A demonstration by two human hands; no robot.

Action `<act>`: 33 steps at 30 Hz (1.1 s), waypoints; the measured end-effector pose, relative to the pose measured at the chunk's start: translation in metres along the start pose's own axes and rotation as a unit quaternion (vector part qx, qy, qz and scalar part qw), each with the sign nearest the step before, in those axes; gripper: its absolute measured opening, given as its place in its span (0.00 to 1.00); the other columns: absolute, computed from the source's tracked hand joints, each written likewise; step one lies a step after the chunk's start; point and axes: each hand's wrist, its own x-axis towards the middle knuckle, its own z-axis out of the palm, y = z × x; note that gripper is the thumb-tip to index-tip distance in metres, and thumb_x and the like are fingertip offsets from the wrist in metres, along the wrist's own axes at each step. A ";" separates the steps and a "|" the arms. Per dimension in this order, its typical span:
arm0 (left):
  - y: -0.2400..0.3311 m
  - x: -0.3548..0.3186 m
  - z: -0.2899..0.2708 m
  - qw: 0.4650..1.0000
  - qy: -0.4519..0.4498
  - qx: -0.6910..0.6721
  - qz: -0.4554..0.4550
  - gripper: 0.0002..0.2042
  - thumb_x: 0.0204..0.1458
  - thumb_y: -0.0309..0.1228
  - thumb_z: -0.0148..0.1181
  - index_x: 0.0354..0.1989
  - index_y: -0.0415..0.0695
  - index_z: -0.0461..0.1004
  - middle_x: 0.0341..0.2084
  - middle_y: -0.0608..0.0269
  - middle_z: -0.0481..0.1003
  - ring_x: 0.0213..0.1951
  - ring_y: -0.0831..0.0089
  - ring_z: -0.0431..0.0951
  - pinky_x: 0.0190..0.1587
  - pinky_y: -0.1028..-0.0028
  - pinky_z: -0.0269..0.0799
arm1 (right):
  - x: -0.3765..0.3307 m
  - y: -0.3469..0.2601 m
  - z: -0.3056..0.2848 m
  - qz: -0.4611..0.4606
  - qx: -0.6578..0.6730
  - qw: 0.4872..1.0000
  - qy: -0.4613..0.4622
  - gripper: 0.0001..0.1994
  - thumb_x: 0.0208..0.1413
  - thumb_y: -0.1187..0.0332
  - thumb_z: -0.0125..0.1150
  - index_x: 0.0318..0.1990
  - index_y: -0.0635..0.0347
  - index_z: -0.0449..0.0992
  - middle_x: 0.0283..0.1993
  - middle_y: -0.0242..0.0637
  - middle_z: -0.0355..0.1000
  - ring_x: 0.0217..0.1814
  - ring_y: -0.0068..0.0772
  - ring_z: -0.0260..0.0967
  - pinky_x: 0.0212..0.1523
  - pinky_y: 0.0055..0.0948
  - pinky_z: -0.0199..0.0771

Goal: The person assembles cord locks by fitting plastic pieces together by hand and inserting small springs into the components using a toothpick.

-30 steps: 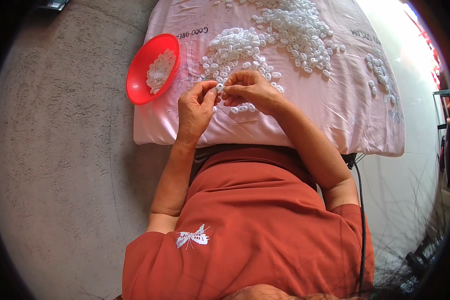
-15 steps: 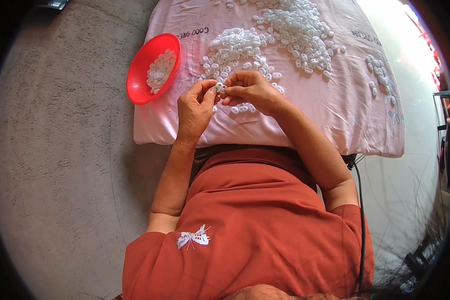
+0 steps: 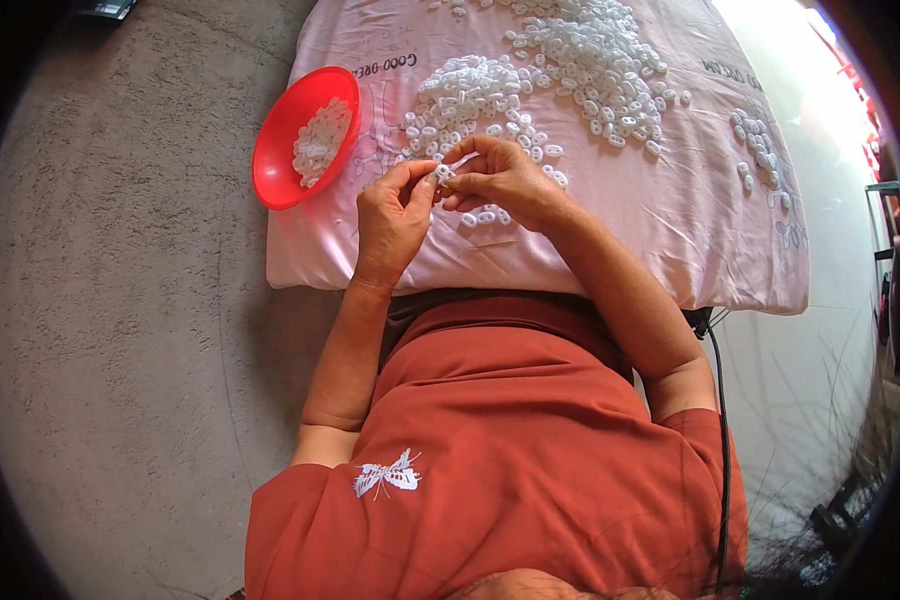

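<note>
Between my two hands, over the near side of the cloth, is a small white oval piece with two holes [image 3: 443, 173]. My left hand [image 3: 395, 215] pinches it from the left with thumb and forefinger. From the right, the thumb and fingers of my right hand [image 3: 505, 185] close on the same piece. Just past my fingers lies a heap of similar white pieces [image 3: 470, 88], with several strays [image 3: 485, 216] close to my right hand. My fingers hide part of the held piece.
A red bowl [image 3: 272, 180] holding small whitish pieces [image 3: 320, 142] stands tilted at the left edge of the pink cloth [image 3: 630, 235]. A larger white heap [image 3: 600, 70] lies farther back, a small group [image 3: 757, 145] at far right. A black cable [image 3: 722, 450] hangs at my right.
My hands stay joined at the white piece and have shifted very slightly right. The piece seems to have turned a little between my fingers.
</note>
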 end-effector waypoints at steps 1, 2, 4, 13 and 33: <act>-0.003 0.000 0.000 1.000 0.000 0.000 0.000 0.09 0.62 0.21 0.57 0.49 0.34 0.77 0.35 0.62 0.81 0.36 0.80 0.81 0.41 0.78 0.79 | 0.000 0.000 0.000 -0.011 -0.001 1.000 -0.001 0.15 0.63 0.72 0.61 0.54 0.68 0.70 0.40 0.42 0.80 0.40 0.29 0.81 0.43 0.25 0.84; -0.004 0.000 0.001 1.000 0.004 -0.004 0.009 0.09 0.60 0.22 0.60 0.47 0.35 0.78 0.33 0.61 0.82 0.35 0.79 0.82 0.40 0.77 0.78 | 0.000 0.000 0.000 -0.011 -0.001 1.000 -0.001 0.15 0.63 0.72 0.61 0.54 0.68 0.70 0.40 0.42 0.80 0.40 0.29 0.81 0.43 0.25 0.84; -0.005 0.000 0.001 1.000 0.007 -0.008 0.017 0.09 0.57 0.23 0.63 0.45 0.36 0.79 0.32 0.60 0.83 0.34 0.78 0.83 0.38 0.76 0.78 | 0.000 0.001 -0.001 -0.019 -0.017 1.000 -0.001 0.17 0.63 0.71 0.62 0.57 0.68 0.70 0.40 0.41 0.80 0.39 0.27 0.80 0.43 0.25 0.83; 0.004 -0.001 0.000 0.998 0.011 0.057 0.040 0.15 0.53 0.21 0.68 0.50 0.36 0.77 0.35 0.63 0.81 0.36 0.79 0.81 0.41 0.78 0.78 | 0.002 0.004 0.000 -0.036 -0.014 0.999 0.002 0.18 0.64 0.70 0.62 0.59 0.65 0.73 0.44 0.37 0.80 0.42 0.23 0.78 0.47 0.25 0.81; 0.001 0.001 0.000 0.999 0.031 0.038 0.009 0.12 0.56 0.20 0.63 0.49 0.34 0.76 0.37 0.62 0.82 0.38 0.78 0.82 0.43 0.77 0.79 | 0.004 0.009 0.002 -0.059 -0.019 0.997 0.047 0.12 0.62 0.76 0.62 0.53 0.67 0.77 0.44 0.38 0.79 0.44 0.26 0.79 0.45 0.25 0.83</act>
